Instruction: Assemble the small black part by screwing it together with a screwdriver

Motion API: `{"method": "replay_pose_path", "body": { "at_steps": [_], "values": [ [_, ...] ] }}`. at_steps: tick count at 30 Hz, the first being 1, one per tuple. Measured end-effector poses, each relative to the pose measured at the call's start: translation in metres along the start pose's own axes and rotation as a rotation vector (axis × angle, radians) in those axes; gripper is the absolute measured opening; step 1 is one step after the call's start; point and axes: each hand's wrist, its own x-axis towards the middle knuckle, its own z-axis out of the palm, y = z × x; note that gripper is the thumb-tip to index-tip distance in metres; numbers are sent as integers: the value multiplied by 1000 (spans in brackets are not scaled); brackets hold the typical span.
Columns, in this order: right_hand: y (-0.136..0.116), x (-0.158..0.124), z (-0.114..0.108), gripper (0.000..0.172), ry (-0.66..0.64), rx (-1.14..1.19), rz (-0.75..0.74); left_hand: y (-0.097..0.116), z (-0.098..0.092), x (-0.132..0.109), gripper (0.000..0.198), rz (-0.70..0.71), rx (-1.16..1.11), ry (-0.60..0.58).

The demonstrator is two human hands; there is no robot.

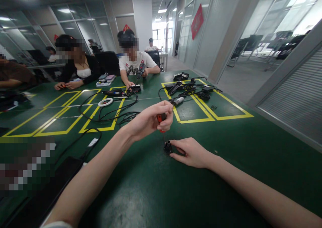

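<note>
My left hand is closed round the red and black handle of a screwdriver, held upright with its thin shaft pointing down. The shaft's lower end meets a small round black part standing on the green table; whether the tip sits in a screw I cannot make out. A short post rises from the middle of that part. From the right, my right hand grips the black part between thumb and fingers and keeps it against the tabletop.
Black cables and tools lie inside yellow tape outlines ahead. A white ring and looped cables are at the left. Across the green table, a person holds a power drill. A black case-like object lies near my left forearm.
</note>
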Motion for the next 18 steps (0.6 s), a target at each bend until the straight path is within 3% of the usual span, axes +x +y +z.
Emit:
{"method": "replay_pose_path", "body": {
  "at_steps": [4, 18],
  "values": [
    [0, 0, 0, 30, -6, -7, 6, 0, -2, 2, 31, -7, -55, -12],
    [-2, 0, -2, 30, -23, -13, 22, -3, 2, -1, 22, 6, -17, -4]
  ]
}}
